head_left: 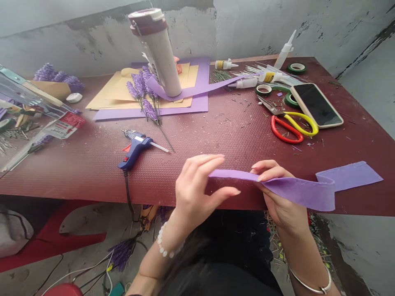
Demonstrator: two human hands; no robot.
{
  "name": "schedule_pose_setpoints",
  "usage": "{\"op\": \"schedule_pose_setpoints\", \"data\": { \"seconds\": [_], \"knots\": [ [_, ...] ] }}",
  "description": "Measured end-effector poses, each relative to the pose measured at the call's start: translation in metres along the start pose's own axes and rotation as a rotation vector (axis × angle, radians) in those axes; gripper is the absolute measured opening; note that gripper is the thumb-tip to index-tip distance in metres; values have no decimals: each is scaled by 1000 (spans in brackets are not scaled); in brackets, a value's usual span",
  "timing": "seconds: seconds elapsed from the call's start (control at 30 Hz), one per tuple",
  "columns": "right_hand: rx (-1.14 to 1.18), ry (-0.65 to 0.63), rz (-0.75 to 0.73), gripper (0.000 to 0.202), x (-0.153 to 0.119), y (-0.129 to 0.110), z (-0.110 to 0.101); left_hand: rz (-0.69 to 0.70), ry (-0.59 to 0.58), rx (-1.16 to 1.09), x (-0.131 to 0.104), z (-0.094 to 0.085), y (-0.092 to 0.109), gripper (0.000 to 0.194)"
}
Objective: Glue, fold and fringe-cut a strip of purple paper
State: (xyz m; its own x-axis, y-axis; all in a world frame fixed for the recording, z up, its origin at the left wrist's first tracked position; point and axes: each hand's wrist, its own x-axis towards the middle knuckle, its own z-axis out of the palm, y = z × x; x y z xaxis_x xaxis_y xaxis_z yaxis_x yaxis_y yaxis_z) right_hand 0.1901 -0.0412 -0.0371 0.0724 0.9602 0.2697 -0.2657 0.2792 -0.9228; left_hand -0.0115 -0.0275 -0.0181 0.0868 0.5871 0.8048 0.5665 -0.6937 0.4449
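Observation:
A long purple strip (296, 191), paper or felt by its look, runs across the front of the table. My right hand (284, 201) pinches it between thumb and fingers near its middle. To the right the strip folds back, and its far end lies on the tabletop. My left hand (194, 189) is at the strip's left end, thumb and fingers spread apart; the strip's tip passes behind the fingers, so whether they touch it is hidden. Left of that hand lies a blue glue gun (135, 148) with a glue stick in its back.
Scissors (286, 119) and a phone (321, 105) lie at the right, near green tape rolls (263, 89) and glue bottles (284, 51). A tumbler (162, 53) stands on paper sheets (108, 94) beside lavender stems (143, 88). The table's front edge (92, 199) is close.

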Motion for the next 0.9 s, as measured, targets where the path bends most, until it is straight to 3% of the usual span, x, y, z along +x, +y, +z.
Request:
{"op": "schedule_pose_setpoints", "data": {
  "seconds": [0.13,0.27,0.4,0.53,0.73,0.9],
  "knots": [
    [9,52,26,11,6,-3,0,157,-198,224,-1,4,3,29],
    [-8,101,77,17,9,-4,0,84,-279,130,-2,2,12,27],
    [-92,26,65,19,9,-6,3,-15,-354,-10,-2,2,18,29],
    [-156,-74,47,11,7,-6,5,-22,-352,-47,-1,2,21,25],
    [-153,-32,17,9,4,-1,2,-118,-338,-135,1,-2,19,11],
    [-168,-97,29,8,7,-8,5,-130,-297,-211,0,-3,18,10]
  ]
}}
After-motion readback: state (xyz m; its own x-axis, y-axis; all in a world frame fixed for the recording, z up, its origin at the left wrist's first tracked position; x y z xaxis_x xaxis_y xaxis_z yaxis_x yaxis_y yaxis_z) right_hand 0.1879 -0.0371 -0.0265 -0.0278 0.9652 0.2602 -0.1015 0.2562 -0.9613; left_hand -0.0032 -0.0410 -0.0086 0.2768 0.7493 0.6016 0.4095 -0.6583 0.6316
